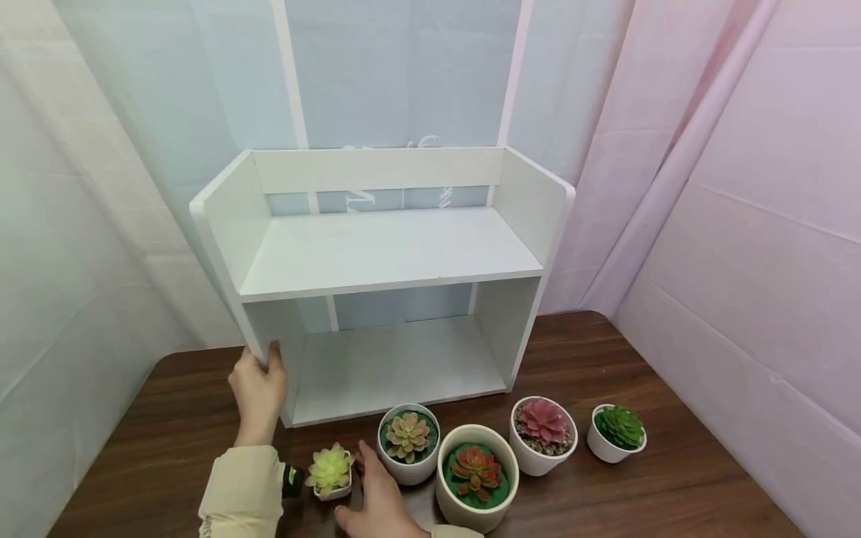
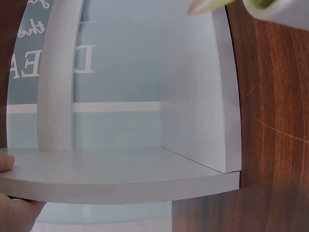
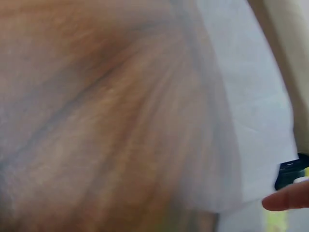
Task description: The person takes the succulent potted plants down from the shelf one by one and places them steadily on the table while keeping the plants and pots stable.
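A white two-tier shelf (image 1: 390, 250) stands upright on the dark wood table. My left hand (image 1: 260, 388) grips the front edge of its left side panel, thumb and fingers on opposite faces; part of this hand (image 2: 17, 212) shows in the left wrist view. My right hand (image 1: 380, 504) is just right of a small yellow-green succulent (image 1: 329, 469) in a white pot, fingers extended. Whether it touches that pot I cannot tell. On its other side sits a pinkish-green succulent (image 1: 407, 437) in a round white pot. One fingertip (image 3: 285, 199) appears in the right wrist view, which is blurred.
Further right are a red-orange succulent (image 1: 476, 472) in a cream pot, a pink succulent (image 1: 543, 421) in a white pot and a green succulent (image 1: 620, 426) in a small white pot. Pale curtains (image 1: 753, 224) hang around the table (image 1: 181, 418).
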A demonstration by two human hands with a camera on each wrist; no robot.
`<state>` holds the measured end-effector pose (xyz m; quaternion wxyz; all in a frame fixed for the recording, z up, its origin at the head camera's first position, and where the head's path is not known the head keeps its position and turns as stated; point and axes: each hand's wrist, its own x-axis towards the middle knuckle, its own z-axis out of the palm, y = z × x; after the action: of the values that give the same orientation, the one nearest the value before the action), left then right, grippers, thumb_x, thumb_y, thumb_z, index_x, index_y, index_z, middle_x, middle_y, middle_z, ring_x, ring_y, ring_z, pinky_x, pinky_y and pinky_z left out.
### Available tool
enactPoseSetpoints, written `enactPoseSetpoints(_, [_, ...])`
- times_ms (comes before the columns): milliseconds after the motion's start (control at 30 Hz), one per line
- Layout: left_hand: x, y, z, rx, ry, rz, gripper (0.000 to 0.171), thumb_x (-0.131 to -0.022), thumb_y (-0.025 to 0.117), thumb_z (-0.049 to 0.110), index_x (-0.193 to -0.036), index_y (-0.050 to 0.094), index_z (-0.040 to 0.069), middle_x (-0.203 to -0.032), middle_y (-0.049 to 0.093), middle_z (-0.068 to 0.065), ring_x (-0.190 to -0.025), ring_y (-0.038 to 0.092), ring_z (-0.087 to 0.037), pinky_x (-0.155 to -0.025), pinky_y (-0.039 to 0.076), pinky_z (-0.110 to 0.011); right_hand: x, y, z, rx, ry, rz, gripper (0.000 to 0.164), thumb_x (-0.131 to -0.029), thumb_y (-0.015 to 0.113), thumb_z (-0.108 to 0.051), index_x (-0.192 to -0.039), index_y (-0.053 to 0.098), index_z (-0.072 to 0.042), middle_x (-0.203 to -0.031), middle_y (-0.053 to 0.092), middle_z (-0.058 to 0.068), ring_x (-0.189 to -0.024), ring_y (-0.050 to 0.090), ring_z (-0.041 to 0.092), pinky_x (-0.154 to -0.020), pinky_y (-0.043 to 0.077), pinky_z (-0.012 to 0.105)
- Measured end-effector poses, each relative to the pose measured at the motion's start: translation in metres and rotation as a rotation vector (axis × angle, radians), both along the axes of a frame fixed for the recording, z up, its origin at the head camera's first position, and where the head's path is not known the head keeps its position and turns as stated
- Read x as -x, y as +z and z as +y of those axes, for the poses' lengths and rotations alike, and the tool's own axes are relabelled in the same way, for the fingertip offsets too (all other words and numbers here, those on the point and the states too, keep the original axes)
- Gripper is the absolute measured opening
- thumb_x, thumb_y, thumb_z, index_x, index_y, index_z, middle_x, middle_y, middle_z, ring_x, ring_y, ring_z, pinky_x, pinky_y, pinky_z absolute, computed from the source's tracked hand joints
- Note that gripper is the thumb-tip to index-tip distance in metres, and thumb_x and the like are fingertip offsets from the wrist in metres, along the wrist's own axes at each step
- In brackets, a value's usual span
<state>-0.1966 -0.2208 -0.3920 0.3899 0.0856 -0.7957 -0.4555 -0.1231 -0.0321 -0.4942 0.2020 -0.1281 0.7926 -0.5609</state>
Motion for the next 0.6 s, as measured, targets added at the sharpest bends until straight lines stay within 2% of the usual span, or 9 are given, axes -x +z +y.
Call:
enactPoseSetpoints(67, [-0.001,0.000,-0.002,0.007,0.006,-0.002,0.028,-0.096,0.052,0.005,-0.114,0.058,-0.015,-0.109,0.062,-0.037,-0.098,0.061,-0.052,-0.075,0.049,-0.063,0.002,-0.003,0.003,-0.056,0.033,-0.008,0.087,-0.080,0.075,-0.027,-0.150,0.024,-0.014,-0.146,0.041,0.014,-0.131,0.044,0.033,-0.094,0.046,0.043])
enactPoseSetpoints(133, [-0.001,0.001,-0.004,0.016,0.013,-0.009,0.027,-0.096,0.052,0.005,-0.114,0.058,-0.015,-0.109,0.062,-0.037,-0.097,0.062,-0.052,-0.075,0.049,-0.063,0.001,0.005,0.010,-0.125,0.087,0.001,0.087,-0.082,0.073,-0.035,-0.151,0.023,-0.020,-0.149,0.039,0.010,-0.133,0.043,0.030,-0.094,0.046,0.044])
enactPoseSetpoints(200, [-0.002,0.001,-0.006,0.025,0.021,-0.019,0.027,-0.096,0.052,0.005,-0.114,0.059,-0.014,-0.108,0.062,-0.037,-0.097,0.062,-0.052,-0.074,0.049,-0.063,-0.005,0.027,0.019,-0.153,0.140,0.033,0.084,-0.085,0.071,-0.034,-0.152,0.023,-0.017,-0.151,0.036,0.012,-0.135,0.040,0.034,-0.098,0.043,0.050])
enactPoseSetpoints(233, [-0.002,0.002,-0.007,0.031,0.027,-0.025,0.027,-0.096,0.052,0.005,-0.113,0.059,-0.015,-0.107,0.062,-0.037,-0.096,0.062,-0.052,-0.073,0.049,-0.063,-0.010,0.045,0.025,-0.160,0.165,0.046,0.082,-0.086,0.070,-0.033,-0.152,0.023,-0.016,-0.152,0.034,0.013,-0.137,0.037,0.036,-0.100,0.040,0.054])
enactPoseSetpoints(300, [-0.003,0.002,-0.008,0.041,0.030,-0.035,0.027,-0.096,0.052,0.006,-0.111,0.060,-0.015,-0.105,0.063,-0.037,-0.093,0.063,-0.052,-0.072,0.050,-0.062,-0.018,0.075,0.039,-0.193,0.196,0.112,0.075,-0.090,0.064,-0.037,-0.152,0.024,-0.018,-0.154,0.033,0.009,-0.138,0.037,0.033,-0.101,0.040,0.051])
enactPoseSetpoints(367, [-0.004,0.003,-0.009,0.052,0.035,-0.042,0.028,-0.095,0.053,0.007,-0.108,0.061,-0.016,-0.101,0.063,-0.038,-0.089,0.064,-0.053,-0.069,0.050,-0.062,-0.025,0.103,0.050,-0.201,0.185,0.229,0.068,-0.094,0.059,-0.036,-0.151,0.027,-0.017,-0.154,0.034,0.009,-0.139,0.036,0.033,-0.104,0.037,0.053])
enactPoseSetpoints(433, [-0.005,0.004,-0.010,0.065,0.039,-0.048,0.028,-0.095,0.054,0.009,-0.105,0.062,-0.017,-0.097,0.064,-0.038,-0.083,0.064,-0.053,-0.065,0.050,-0.061,-0.029,0.123,0.061,-0.234,0.158,0.387,0.062,-0.096,0.055,-0.038,-0.150,0.030,-0.018,-0.153,0.036,0.005,-0.138,0.037,0.029,-0.105,0.037,0.051])
enactPoseSetpoints(533, [-0.008,0.006,-0.013,0.090,0.036,-0.080,0.029,-0.094,0.054,0.011,-0.100,0.063,-0.017,-0.091,0.064,-0.039,-0.076,0.064,-0.052,-0.058,0.051,-0.058,-0.026,0.141,0.074,-0.274,0.101,0.611,0.057,-0.098,0.052,-0.038,-0.147,0.037,-0.013,-0.152,0.038,0.005,-0.138,0.039,0.026,-0.106,0.037,0.049])
enactPoseSetpoints(600, [-0.012,0.006,-0.014,0.113,0.022,-0.123,0.031,-0.094,0.054,0.012,-0.097,0.063,-0.017,-0.086,0.064,-0.039,-0.068,0.064,-0.050,-0.052,0.050,-0.052,-0.021,0.147,0.081,-0.300,0.071,0.690,0.056,-0.098,0.052,-0.039,-0.145,0.041,-0.010,-0.151,0.039,0.007,-0.137,0.040,0.026,-0.105,0.038,0.050])
